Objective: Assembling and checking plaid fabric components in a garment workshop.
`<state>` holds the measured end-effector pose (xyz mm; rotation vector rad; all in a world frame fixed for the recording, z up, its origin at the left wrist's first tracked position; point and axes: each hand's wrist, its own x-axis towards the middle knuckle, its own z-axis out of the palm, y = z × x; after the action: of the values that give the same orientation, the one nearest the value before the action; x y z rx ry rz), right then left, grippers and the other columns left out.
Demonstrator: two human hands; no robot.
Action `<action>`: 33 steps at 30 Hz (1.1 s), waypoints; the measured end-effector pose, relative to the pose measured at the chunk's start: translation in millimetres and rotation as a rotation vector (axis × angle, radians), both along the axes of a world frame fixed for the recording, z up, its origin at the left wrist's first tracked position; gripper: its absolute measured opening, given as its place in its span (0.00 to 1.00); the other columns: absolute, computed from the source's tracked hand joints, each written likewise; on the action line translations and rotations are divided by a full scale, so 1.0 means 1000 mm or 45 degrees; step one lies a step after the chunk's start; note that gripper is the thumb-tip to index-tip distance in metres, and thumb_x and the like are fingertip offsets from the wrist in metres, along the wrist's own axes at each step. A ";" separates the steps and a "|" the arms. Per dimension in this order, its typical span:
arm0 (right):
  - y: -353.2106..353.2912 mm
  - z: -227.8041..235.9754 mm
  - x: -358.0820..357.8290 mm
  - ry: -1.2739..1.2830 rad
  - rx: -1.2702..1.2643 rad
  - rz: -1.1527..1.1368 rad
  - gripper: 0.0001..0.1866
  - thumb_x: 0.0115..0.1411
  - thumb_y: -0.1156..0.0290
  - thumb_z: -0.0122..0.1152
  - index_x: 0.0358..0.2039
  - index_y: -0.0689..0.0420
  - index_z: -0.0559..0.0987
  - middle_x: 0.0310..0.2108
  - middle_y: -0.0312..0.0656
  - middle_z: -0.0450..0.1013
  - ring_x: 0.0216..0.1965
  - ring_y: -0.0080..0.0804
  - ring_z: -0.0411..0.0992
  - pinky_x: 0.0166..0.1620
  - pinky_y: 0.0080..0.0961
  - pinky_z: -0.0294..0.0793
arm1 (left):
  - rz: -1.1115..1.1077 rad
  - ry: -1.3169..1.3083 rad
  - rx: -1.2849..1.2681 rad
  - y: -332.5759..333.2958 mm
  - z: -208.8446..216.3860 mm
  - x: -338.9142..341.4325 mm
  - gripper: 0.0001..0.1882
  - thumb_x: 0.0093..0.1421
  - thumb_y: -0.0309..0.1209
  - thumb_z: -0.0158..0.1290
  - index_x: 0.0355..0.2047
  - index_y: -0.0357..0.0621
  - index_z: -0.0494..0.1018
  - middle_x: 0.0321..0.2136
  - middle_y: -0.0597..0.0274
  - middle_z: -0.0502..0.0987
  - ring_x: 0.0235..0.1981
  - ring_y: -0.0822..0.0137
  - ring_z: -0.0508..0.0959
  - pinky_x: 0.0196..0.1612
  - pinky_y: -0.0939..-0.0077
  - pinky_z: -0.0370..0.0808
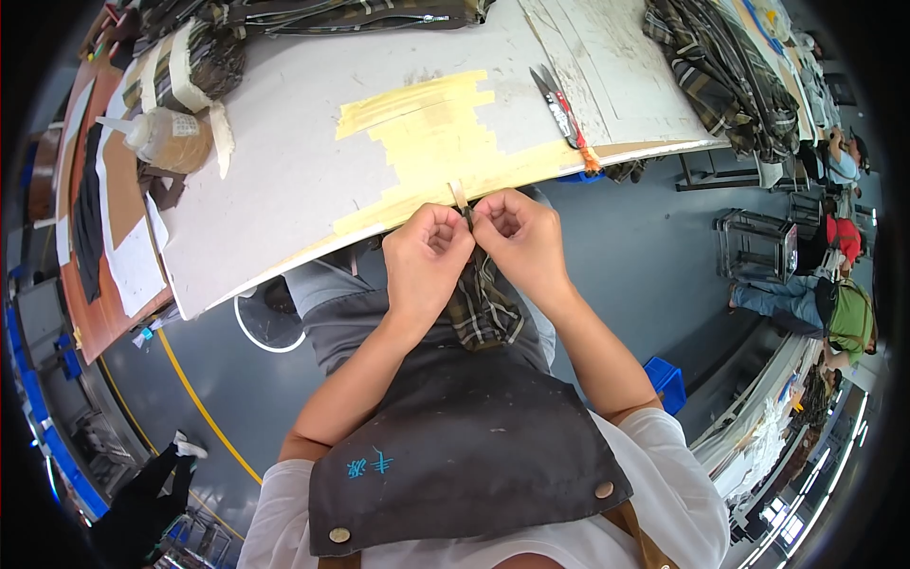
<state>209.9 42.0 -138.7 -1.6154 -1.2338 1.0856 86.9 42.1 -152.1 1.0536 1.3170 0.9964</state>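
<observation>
Close together at the table's front edge, my left hand (427, 251) and my right hand (521, 237) both have their fingers closed in a pinch. Between the fingertips runs the narrow dark upper end of a plaid cloth piece (485, 308), in brown, black and white checks. The cloth hangs down over my lap. Just beyond the fingertips a small flat tan strip (459, 195) sticks out at the edge; I cannot tell whether it is fixed to the table. My fingers hide the exact spot where they grip.
Yellow tape (417, 119) covers part of the white tabletop (284, 171). Scissors (561, 109) with red on the handle lie to the right. A glue bottle (171, 140) stands left, and plaid garments (730, 85) are heaped far right. Other people (848, 318) are at the right.
</observation>
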 end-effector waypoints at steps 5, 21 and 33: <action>0.003 0.004 -0.002 -0.055 0.055 0.039 0.04 0.48 0.77 0.60 0.23 0.65 0.75 0.18 0.38 0.72 0.19 0.16 0.68 0.24 0.15 0.69 | 0.002 0.018 0.057 -0.003 -0.004 0.000 0.03 0.50 0.20 0.53 0.23 0.35 0.70 0.16 0.68 0.73 0.18 0.83 0.69 0.23 0.88 0.67; 0.002 -0.005 -0.005 0.057 -0.054 -0.036 0.05 0.50 0.77 0.59 0.22 0.63 0.73 0.17 0.33 0.70 0.19 0.14 0.66 0.23 0.14 0.67 | -0.160 -0.044 -0.060 -0.033 -0.002 0.001 0.06 0.48 0.21 0.55 0.23 0.35 0.68 0.16 0.65 0.73 0.18 0.81 0.71 0.23 0.87 0.70; -0.002 -0.004 -0.012 0.032 -0.032 -0.118 0.06 0.51 0.74 0.60 0.24 0.63 0.73 0.16 0.32 0.69 0.18 0.14 0.65 0.23 0.14 0.66 | -0.233 0.036 0.083 -0.039 -0.002 0.003 0.05 0.47 0.20 0.54 0.21 0.34 0.68 0.16 0.61 0.74 0.18 0.78 0.73 0.22 0.85 0.69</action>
<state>198.1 40.3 -142.3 -1.6559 -1.1222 1.0639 89.7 3.3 -154.0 1.2189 1.1936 0.8948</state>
